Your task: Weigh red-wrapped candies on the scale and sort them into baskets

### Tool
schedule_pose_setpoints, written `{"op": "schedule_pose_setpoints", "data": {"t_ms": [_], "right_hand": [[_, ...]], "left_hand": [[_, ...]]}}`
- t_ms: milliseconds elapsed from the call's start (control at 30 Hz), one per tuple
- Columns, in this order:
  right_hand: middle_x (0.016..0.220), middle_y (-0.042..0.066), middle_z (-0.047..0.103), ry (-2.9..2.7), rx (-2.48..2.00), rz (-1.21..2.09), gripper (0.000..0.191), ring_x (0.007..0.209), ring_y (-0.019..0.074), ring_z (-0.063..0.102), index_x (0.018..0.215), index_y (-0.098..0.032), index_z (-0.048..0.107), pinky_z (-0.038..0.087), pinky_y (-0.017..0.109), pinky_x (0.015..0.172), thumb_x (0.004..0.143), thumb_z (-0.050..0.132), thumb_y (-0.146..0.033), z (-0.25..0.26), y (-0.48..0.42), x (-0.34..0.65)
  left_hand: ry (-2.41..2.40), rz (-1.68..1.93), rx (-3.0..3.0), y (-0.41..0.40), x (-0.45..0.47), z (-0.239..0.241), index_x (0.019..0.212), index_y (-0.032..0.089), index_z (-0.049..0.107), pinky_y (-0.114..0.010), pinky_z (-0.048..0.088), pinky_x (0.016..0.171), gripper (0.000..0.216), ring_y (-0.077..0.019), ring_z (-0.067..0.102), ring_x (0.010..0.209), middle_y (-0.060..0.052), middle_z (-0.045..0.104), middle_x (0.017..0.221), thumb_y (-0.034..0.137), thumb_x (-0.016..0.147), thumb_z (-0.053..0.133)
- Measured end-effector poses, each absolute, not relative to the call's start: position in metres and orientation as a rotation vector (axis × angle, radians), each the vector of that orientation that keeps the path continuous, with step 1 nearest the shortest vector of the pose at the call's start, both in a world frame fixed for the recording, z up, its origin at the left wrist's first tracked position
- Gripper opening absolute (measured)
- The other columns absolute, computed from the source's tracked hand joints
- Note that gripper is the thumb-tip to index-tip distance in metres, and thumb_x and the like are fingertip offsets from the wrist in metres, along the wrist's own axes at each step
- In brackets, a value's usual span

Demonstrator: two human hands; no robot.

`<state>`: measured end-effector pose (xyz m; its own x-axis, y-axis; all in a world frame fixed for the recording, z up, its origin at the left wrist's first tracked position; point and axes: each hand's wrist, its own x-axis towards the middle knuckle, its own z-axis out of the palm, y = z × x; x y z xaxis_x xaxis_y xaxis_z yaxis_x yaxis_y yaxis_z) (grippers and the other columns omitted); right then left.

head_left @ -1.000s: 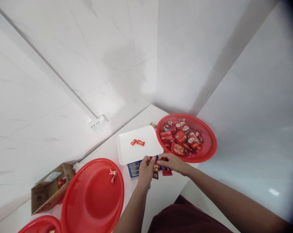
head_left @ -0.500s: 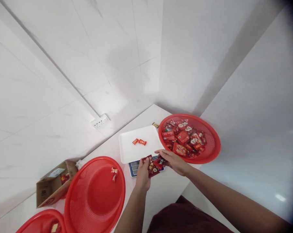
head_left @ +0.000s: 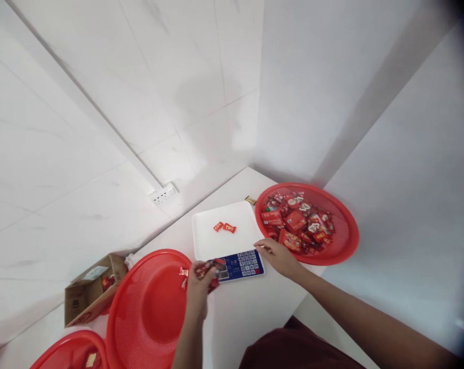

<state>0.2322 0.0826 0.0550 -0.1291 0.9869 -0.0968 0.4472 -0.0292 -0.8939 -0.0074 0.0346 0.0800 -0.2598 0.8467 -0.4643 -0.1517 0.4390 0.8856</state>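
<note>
The left hand (head_left: 198, 289) had its grip closed around a small bunch of red packets (head_left: 209, 267), fingers and thumb pinched on them. The packets stood out just past the fingertips, over the worktop (head_left: 237, 312). Just left of this grip lay a wide red basket (head_left: 150, 312), with a wrapped sweet (head_left: 183, 273) on its mesh close to the knuckles. Just right of the grip was the blue keypad (head_left: 242, 264) of a scale.

The right hand (head_left: 278, 256) rested at the far right corner of that keypad. Its grip was loose, fingers half stretched toward the scale, and nothing could be seen in it. Beyond its fingertips sat the white tray (head_left: 216, 243) of the scale, carrying two small red sweets (head_left: 224, 227) side by side. Just to the right of this grip, almost touching the knuckles, stood a second red basket (head_left: 346, 228) heaped with red packets and boxes.

Well left of the left grip an open cardboard box (head_left: 89, 297) lay on the worktop. The rim of a third red basket (head_left: 62, 346) showed below the box. A white socket strip (head_left: 164, 195) sat on the wall beyond the tray.
</note>
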Motion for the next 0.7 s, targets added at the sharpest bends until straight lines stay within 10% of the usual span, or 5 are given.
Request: {"op": "schedule_pose_setpoints", "data": {"t_ms": [167, 333, 700], "right_hand": [[0.111, 0.013, 0.058, -1.846, -1.767, 0.688, 0.033, 0.106, 0.0262, 0.050, 0.105, -0.016, 0.059, 0.037, 0.041, 0.092, 0.077, 0.046, -0.028, 0.015, 0.094, 0.270], [0.122, 0.016, 0.052, -1.970, -1.889, 0.524, 0.044, 0.114, 0.0291, 0.045, 0.121, -0.013, 0.049, 0.036, 0.043, 0.095, 0.080, 0.042, -0.028, -0.017, 0.088, 0.281], [0.115, 0.015, 0.058, -2.105, -1.842, 0.558, 0.051, 0.105, 0.0262, 0.053, 0.134, -0.013, 0.036, 0.041, 0.041, 0.090, 0.085, 0.030, -0.026, -0.037, 0.080, 0.283]], "left_hand": [[2.157, 0.848, 1.058, 0.029, -0.090, 0.074, 0.089, 0.022, 0.052, -0.038, 0.045, 0.072, 0.031, -0.0272, 0.059, 0.084, -0.006, 0.062, 0.086, 0.037, 0.065, 0.064], [2.273, 0.679, 1.541, 0.042, -0.089, 0.054, 0.120, 0.020, 0.043, -0.047, 0.030, 0.098, 0.052, -0.0313, 0.026, 0.128, -0.015, 0.037, 0.135, 0.037, 0.072, 0.055], [1.706, 0.453, 1.842, 0.164, 0.034, 0.020, 0.118, 0.029, 0.052, -0.051, 0.012, 0.104, 0.045, -0.0326, 0.009, 0.134, -0.007, 0.024, 0.145, 0.018, 0.074, 0.055]]}}
